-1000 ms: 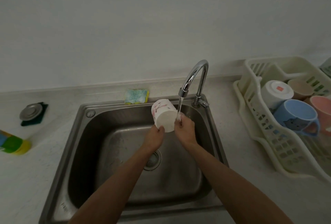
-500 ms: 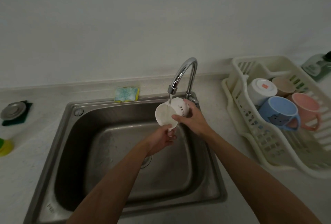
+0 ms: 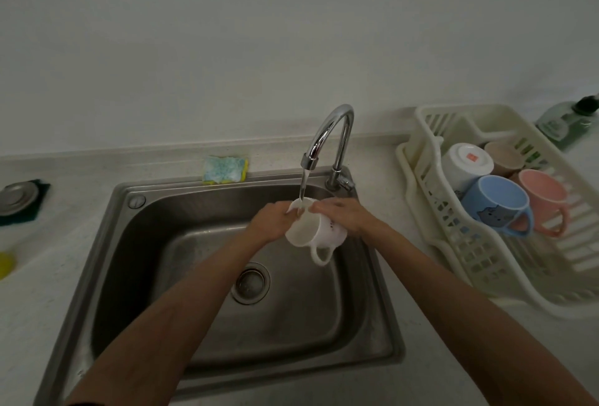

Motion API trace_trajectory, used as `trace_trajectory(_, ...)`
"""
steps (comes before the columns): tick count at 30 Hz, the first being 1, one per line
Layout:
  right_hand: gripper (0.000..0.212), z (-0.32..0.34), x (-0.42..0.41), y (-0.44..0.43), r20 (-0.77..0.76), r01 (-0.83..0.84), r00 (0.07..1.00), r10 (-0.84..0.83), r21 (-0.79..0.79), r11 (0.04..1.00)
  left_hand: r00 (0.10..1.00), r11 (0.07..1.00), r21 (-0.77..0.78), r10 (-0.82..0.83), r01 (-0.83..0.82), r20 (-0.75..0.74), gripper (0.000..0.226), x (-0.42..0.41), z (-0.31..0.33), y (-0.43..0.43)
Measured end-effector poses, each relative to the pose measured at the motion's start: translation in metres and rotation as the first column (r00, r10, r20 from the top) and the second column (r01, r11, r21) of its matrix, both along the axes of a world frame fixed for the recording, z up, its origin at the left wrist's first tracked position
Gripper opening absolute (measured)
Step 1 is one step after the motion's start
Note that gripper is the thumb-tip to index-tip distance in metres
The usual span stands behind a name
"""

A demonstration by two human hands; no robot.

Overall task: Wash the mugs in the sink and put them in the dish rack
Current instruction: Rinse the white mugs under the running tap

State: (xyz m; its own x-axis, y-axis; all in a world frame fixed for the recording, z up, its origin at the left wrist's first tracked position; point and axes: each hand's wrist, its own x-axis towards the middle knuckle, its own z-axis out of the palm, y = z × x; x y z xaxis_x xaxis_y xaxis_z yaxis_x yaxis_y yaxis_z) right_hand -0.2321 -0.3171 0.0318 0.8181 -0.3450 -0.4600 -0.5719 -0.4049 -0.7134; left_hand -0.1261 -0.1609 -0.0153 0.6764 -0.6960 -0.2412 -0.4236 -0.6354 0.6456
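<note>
A white mug lies tilted on its side over the steel sink, mouth toward me and handle hanging down. Water from the faucet runs onto its upper rim. My left hand grips the rim on the left, fingers at the mouth. My right hand wraps over the mug's body from the right. The cream dish rack on the right counter holds a white mug, a blue mug, a pink mug and a beige one.
A blue and yellow sponge leans behind the sink. On the left counter sit a metal sink stopper on a dark green pad and a yellow object at the edge. A green bottle stands behind the rack. The drain is open.
The mug has turned under the running water: its base faced me, now its mouth does and the handle hangs down. Both hands shifted their grip. The view moved right.
</note>
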Motion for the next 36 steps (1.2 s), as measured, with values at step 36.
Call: trace_trajectory(36,0.049,-0.064,0.003,0.059,-0.016,0.414,0.89,-0.455,0.444,0.795,0.395,0.875,0.133,0.34,-0.465,-0.853,0.032,-0.044,-0.004,0.033)
